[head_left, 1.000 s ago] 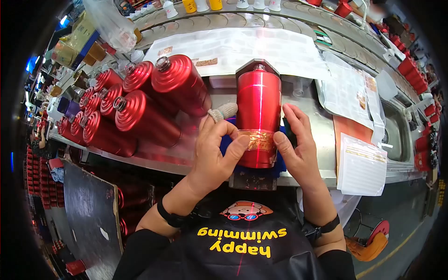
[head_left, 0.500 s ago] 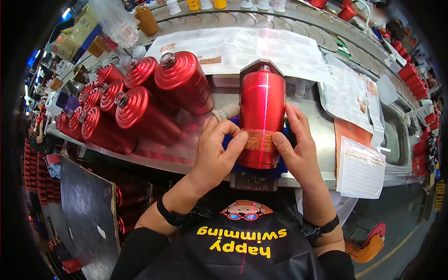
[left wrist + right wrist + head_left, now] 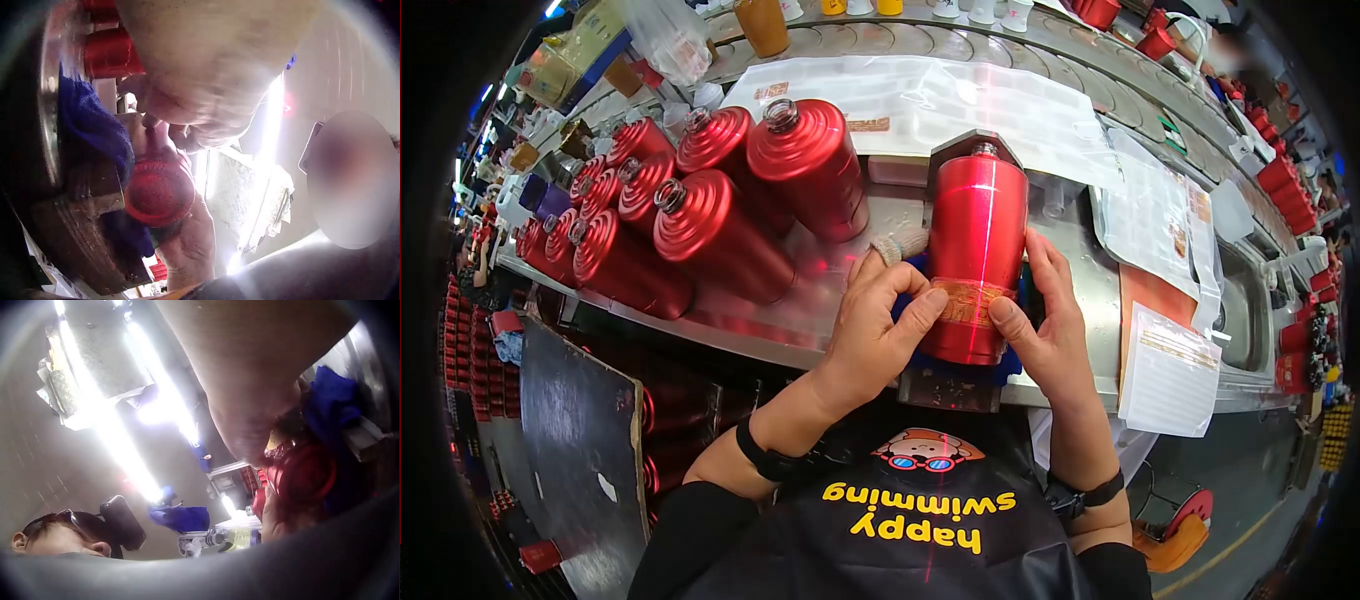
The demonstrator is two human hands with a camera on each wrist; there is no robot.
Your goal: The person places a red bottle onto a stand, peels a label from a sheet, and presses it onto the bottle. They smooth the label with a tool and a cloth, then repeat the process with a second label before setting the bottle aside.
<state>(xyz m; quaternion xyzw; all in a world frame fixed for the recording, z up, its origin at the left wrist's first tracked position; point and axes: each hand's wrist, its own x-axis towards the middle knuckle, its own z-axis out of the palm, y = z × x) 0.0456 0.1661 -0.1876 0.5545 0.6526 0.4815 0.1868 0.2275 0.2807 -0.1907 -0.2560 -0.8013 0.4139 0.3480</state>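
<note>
A glossy red bottle (image 3: 980, 215) lies tilted on a stand with a dark angular back plate (image 3: 1018, 151), its clear neck pointing away from me. Blue cloth (image 3: 94, 119) lies beside the bottle's base. Around the lower body runs a gold embossed label (image 3: 966, 302). My left hand (image 3: 875, 325) pinches the label's left end between thumb and bent index finger; one of its other fingers wears a knitted finger cover (image 3: 900, 245). My right hand (image 3: 1055, 335) rests along the bottle's right side, fingers fairly straight, thumb pressing the label's right end.
Several red bottles (image 3: 722, 240) stand close together to the left on the steel counter. Behind, white sheets (image 3: 990, 90) carry loose gold labels (image 3: 868, 125). At right lie a printed sheet (image 3: 1170, 370) and a sink (image 3: 1250, 300). A conveyor (image 3: 1120, 95) runs along the back.
The head view has shifted, so bottle and hands appear further right. The label looks flatter against the bottle than a second ago. Both hands keep nearly the same places on it.
</note>
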